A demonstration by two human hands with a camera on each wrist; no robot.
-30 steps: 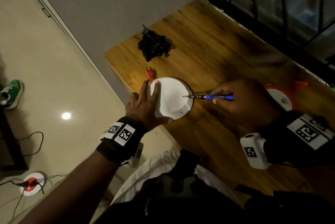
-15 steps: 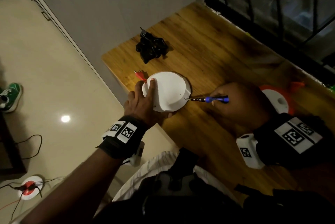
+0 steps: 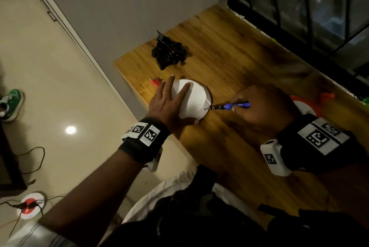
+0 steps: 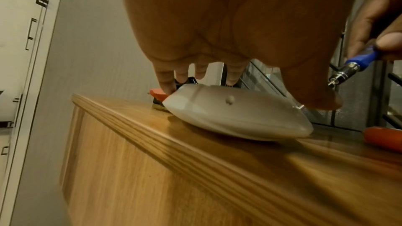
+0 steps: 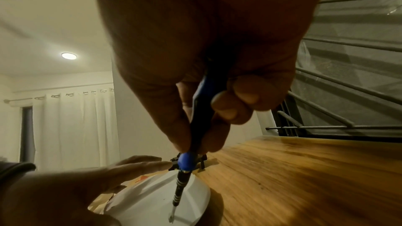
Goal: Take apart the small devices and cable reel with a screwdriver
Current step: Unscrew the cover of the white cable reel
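Note:
A white round device lies tilted near the left edge of the wooden table. My left hand presses on its dome with straight, spread fingers, and the thumb lies along its near rim. My right hand pinches a blue-handled screwdriver. The tool's tip sits at a small hole near the device's right rim. In the right wrist view the screwdriver points down onto the device. An orange and white cable reel is partly hidden behind my right wrist.
A black tangled part lies at the table's far left corner. A red plug sits just beyond my left fingertips. A barred window borders the table's far side. The floor drops away on the left.
The screwdriver tip slid off the top of the device to its right rim and now sits at a hole there. My left fingers have spread further across the dome.

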